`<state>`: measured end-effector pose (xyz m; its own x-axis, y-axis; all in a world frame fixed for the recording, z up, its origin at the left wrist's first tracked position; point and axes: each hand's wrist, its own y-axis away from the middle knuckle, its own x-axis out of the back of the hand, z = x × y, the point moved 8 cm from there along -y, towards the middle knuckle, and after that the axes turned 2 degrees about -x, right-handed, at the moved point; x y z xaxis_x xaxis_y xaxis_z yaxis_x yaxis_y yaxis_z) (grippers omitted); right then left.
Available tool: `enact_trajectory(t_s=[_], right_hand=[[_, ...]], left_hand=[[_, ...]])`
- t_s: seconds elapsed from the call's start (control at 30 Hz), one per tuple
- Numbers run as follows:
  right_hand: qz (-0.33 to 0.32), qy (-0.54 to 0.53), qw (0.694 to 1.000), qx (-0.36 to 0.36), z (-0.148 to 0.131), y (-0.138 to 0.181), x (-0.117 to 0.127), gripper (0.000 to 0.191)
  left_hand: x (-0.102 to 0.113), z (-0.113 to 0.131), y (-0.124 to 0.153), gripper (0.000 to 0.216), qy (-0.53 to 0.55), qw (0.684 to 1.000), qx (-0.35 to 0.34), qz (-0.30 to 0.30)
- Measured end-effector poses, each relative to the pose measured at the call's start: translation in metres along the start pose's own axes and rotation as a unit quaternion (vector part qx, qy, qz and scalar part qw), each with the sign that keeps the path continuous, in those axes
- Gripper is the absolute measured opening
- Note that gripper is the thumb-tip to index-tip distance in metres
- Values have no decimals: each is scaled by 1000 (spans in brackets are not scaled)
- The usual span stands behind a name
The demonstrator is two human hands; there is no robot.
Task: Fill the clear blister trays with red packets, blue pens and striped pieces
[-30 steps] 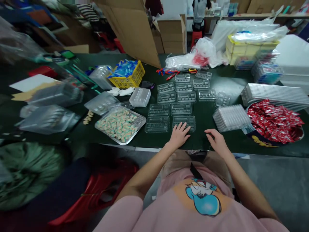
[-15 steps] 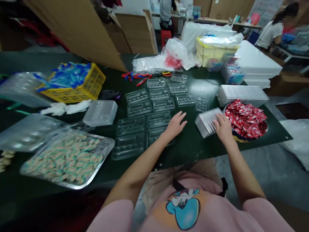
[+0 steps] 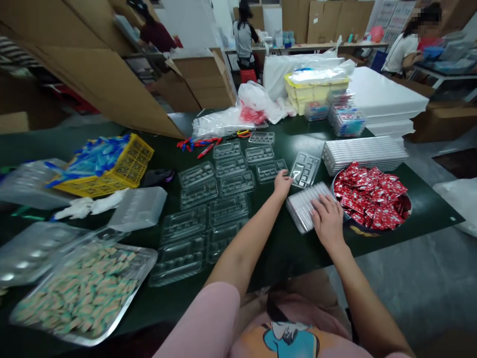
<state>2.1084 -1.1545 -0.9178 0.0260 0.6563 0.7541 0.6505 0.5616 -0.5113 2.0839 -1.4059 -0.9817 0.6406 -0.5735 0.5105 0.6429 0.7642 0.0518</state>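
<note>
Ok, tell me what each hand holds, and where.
Left hand pinches a clear blister tray by its left edge; right hand lies flat on the tray stack.

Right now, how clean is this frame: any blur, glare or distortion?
Head view: sharp around the left hand and right hand; blur at the left edge over the metal tray; white glare on the clear tray by the left hand; wide-angle bending toward the borders.

A bare strip of green table [image 3: 290, 248] runs between the laid-out clear trays [image 3: 214, 209] and the tray stack [image 3: 300, 216]. The bowl of red packets [image 3: 372, 196], just beside the stack, closes off the right.
</note>
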Motion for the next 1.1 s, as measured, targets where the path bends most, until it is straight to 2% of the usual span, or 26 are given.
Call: enact_trajectory(t_s=[0.13, 0.2, 0.3, 0.47, 0.6, 0.67, 0.77, 0.83, 0.87, 0.97, 1.03, 1.1], right_hand=[[-3, -19, 1000, -6, 1, 3, 3, 30], [-4, -26, 1000, -12, 1, 4, 4, 30], [-5, -33, 999, -13, 2, 4, 5, 30], [-5, -30, 999, -10, 1, 0, 2, 30], [-4, -45, 999, -5, 2, -4, -3, 30], [15, -82, 996, 2, 4, -4, 1, 29], [78, -153, 985, -9, 14, 5, 19, 30], [115, -188, 974, -51, 25, 18, 30, 34], [128, -206, 967, -82, 30, 27, 33, 36], [139, -288, 926, -200, 42, 59, 27, 41], [110, -348, 890, -274, 44, 80, 10, 46], [56, -390, 865, -312, 40, 96, -7, 50]], left_hand=[[56, 12, -14, 40, -55, 996, -74, 0], [81, 11, -15, 36, -181, 976, -113, -36], [99, -6, -9, 32, -348, 927, -108, -87], [85, -26, 3, 29, -398, 907, -94, -103], [74, -15, 11, 34, -409, 903, -110, -72], [70, 3, 21, 35, -350, 924, -149, -47], [54, 28, 48, 42, -131, 971, -188, -67], [39, 33, 68, 54, -10, 981, -163, -106], [32, 33, 77, 59, 16, 982, -145, -121], [18, 29, 99, 62, -3, 982, -114, -150], [16, 26, 110, 53, -29, 980, -107, -164], [17, 23, 123, 43, -29, 977, -101, -185]])
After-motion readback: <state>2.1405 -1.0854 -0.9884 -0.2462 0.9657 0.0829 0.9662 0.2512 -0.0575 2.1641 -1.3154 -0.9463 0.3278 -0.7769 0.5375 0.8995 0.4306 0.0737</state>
